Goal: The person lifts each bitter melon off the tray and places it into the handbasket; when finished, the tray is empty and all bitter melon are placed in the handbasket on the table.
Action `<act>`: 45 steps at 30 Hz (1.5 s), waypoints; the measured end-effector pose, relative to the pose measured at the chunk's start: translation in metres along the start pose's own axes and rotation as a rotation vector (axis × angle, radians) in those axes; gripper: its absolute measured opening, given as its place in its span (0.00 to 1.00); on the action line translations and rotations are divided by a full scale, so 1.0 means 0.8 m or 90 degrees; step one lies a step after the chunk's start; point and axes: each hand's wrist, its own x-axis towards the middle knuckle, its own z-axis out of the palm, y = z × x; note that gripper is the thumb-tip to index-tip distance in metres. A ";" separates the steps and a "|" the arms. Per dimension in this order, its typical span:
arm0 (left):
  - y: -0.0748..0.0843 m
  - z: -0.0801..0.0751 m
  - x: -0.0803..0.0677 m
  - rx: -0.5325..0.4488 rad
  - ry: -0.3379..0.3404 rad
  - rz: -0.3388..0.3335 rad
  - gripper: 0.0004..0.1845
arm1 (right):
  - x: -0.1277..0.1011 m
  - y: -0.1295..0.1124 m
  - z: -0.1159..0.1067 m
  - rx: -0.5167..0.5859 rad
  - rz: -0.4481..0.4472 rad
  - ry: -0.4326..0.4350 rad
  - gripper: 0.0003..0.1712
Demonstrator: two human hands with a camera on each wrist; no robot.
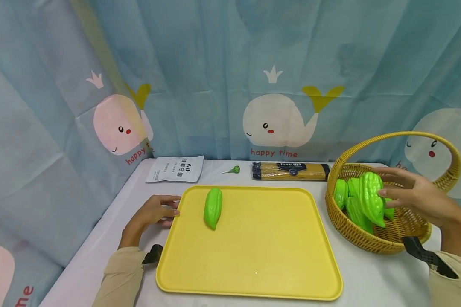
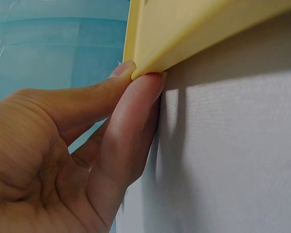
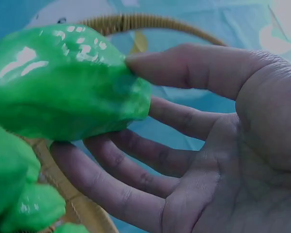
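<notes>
My right hand (image 1: 416,194) grips a glossy, bumpy green toy bitter melon (image 1: 372,198) between thumb and fingers, over the wicker basket (image 1: 343,228). In the right wrist view, the thumb presses one side of the bitter melon (image 3: 63,87) and the fingertips support it from the other. Several more green pieces (image 3: 34,206) lie below it in the basket. At the yellow tray (image 1: 253,256), my left hand (image 1: 153,211) pinches the left rim; the left wrist view shows the thumb and a finger on the tray edge (image 2: 150,65). Another bitter melon (image 1: 213,208) lies on the tray's upper left.
Behind the tray lie a white printed packet (image 1: 175,169), a small green item with a thin spike (image 1: 235,169), and a pack of spaghetti (image 1: 290,171). The basket's tall handle (image 1: 369,143) arches beside my right hand. A whale-print curtain (image 1: 211,85) hangs behind the table.
</notes>
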 end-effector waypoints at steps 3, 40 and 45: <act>0.002 -0.001 0.000 0.002 0.000 0.005 0.32 | -0.001 0.013 -0.005 -0.018 0.023 0.016 0.44; -0.003 0.000 0.003 -0.010 -0.001 -0.012 0.31 | 0.000 0.046 -0.006 -0.084 0.123 -0.117 0.47; -0.002 0.000 0.003 -0.011 -0.003 -0.011 0.31 | -0.002 0.032 -0.010 -0.156 0.108 -0.099 0.49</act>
